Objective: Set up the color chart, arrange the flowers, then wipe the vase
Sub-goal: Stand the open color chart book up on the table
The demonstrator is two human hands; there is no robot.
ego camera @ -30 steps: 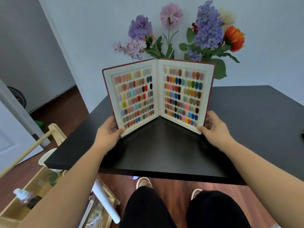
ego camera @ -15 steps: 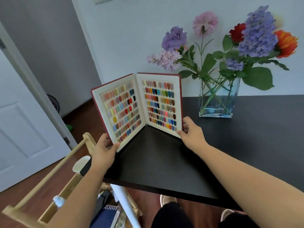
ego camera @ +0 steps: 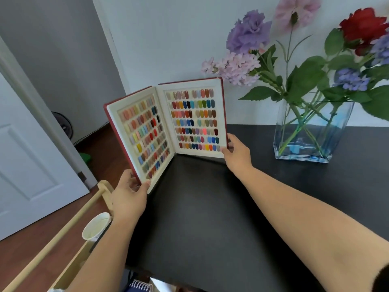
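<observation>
The color chart [ego camera: 168, 127], a red-covered book with two white panels of colored nail swatches, stands open and upright at the left corner of the black table [ego camera: 210, 207]. My left hand [ego camera: 130, 197] grips the lower edge of its left panel. My right hand [ego camera: 236, 153] pinches the lower right corner of its right panel. To the right stands a clear rectangular glass vase [ego camera: 311, 131] with water and green stems. The flowers [ego camera: 250, 36] in it are purple, pink, lilac, red and blue, and they spread above the chart.
A wooden rack [ego camera: 69, 228] with a white paper cup [ego camera: 95, 226] sits beside the table's left edge. A spiral notebook [ego camera: 140, 286] lies below the table. A white door [ego camera: 27, 157] and grey wall stand at the left, over a brown floor.
The chart has shifted to the left corner of the table, away from the vase, with both hands still holding its lower edges. The view has turned and come closer.
</observation>
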